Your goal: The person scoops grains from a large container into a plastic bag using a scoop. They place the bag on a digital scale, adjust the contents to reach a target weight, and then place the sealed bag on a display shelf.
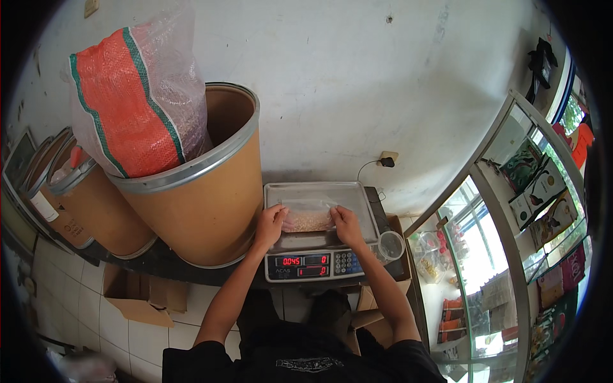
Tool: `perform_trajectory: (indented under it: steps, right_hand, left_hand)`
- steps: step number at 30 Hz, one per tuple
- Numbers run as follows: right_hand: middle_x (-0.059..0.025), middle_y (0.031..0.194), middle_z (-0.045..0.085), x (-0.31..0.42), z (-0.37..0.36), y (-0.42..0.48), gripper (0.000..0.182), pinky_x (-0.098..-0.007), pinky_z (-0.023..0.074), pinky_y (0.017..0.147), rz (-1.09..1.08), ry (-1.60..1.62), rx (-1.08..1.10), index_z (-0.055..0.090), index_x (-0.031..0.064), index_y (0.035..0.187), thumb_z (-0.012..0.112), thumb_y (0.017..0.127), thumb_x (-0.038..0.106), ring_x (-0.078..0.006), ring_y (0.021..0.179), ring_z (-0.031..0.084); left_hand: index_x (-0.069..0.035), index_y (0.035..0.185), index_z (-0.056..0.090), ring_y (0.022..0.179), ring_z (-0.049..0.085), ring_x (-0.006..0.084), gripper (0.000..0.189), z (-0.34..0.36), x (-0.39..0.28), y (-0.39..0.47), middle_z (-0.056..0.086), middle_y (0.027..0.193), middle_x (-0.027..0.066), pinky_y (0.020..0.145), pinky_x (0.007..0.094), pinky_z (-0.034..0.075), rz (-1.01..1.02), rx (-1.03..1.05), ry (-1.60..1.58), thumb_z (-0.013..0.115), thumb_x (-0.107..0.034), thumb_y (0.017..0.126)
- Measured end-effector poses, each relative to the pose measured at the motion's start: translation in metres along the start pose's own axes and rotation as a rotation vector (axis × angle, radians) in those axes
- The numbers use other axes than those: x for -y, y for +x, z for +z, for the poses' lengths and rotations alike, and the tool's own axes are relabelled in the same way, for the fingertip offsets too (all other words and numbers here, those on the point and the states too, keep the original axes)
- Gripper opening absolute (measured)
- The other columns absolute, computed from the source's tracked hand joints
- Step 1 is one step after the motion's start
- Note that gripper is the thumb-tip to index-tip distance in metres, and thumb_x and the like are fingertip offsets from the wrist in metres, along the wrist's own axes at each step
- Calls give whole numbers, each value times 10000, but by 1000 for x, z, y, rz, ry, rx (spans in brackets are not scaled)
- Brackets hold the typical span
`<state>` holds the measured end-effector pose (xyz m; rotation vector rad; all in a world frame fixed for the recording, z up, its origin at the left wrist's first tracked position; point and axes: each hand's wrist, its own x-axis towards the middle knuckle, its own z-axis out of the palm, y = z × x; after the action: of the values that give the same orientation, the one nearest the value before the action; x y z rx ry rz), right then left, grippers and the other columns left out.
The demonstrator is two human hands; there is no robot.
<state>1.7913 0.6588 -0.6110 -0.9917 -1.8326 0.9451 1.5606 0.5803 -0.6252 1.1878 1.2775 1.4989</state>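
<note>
A clear plastic bag (309,220) with pale tan grains or seeds lies over the steel pan (316,191) of a digital scale (313,265). My left hand (271,225) pinches the bag's left edge between thumb and fingers. At the opposite edge, my right hand (346,224) grips the upper right corner. The grains are spread along the bag's lower part, while its upper part is flat. Red digits glow on the scale's display, with a keypad (347,262) beside it. Whether the bag rests fully on the pan, I cannot tell.
Left of the scale stands a large fibre drum (206,215) holding a woven sack (129,105); smaller drums (110,215) stand beyond. A clear plastic cup (391,245) sits by the scale's right corner. The glass display case (503,230) borders the right side. Below is an open cardboard box (139,297).
</note>
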Motion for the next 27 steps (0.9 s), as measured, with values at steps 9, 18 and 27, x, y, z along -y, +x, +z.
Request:
perform_trajectory:
  steps: [9,18,27]
  right_hand:
    - [-127,650,633,-2,1,-6,279,-324,461,587,31,8,0,604,-38,844,536,973,201,-190,614,631]
    - [11,768,618,29,-3,-21,260,-232,422,654,89,238,-10,630,-14,872,564,976,215,-51,709,516]
    - [25,763,630,36,-13,-47,296,-234,413,685,218,297,43,679,35,912,567,977,301,-47,740,538]
  left_hand:
    - [62,953,613,731,688,165,205,3,-5,-11,676,776,119,622,263,540,257,-114,301,535,-127,975]
    - [47,977,638,775,627,90,186,4,-29,-33,661,828,44,689,232,484,219,-125,134,622,-133,934]
    - [45,963,639,779,621,80,216,-4,-14,-54,672,809,44,705,229,475,127,-96,30,590,-166,960]
